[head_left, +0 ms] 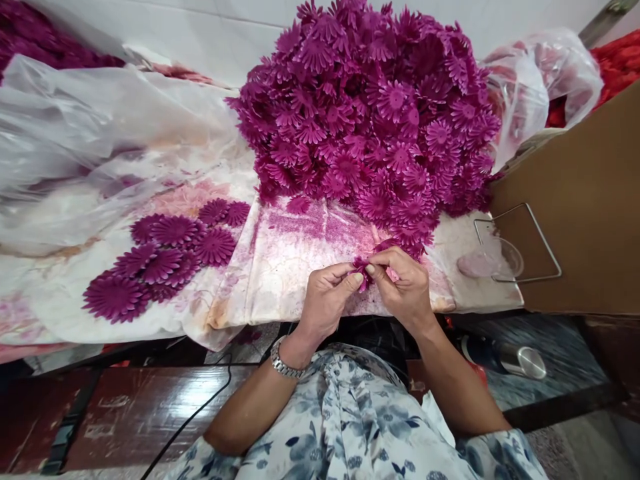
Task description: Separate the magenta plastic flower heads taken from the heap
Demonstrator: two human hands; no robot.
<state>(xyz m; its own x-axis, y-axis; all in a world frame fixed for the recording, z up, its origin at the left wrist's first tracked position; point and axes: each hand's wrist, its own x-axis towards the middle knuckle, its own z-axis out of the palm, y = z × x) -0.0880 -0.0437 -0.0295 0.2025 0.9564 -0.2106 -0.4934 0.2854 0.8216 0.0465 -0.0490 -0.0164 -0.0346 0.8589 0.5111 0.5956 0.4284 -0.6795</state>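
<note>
Both hands meet over the table's near edge, pinching one small purple artificial flower (pixel 364 279) between thumbs and forefingers. My left hand (pixel 327 293) holds it from the left, a metal watch on that wrist. From the right, my right hand (pixel 403 287) grips the same flower, its fingers covering part of the petals. Just beyond the hands rises a large heap of purple artificial flowers (pixel 370 113), whose front edge comes down close to my right hand. Off to the left lies a small group of layered, fuller purple flowers (pixel 167 250).
A stained cloth (pixel 295 280) covers the table. Clear plastic sheeting (pixel 75 147) spreads at left. A cardboard box (pixel 575 200) stands at right, near a wire stand (pixel 545 247) and a small clear cup (pixel 505 259). Below, a steel-capped flask (pixel 523 360) lies on a bench.
</note>
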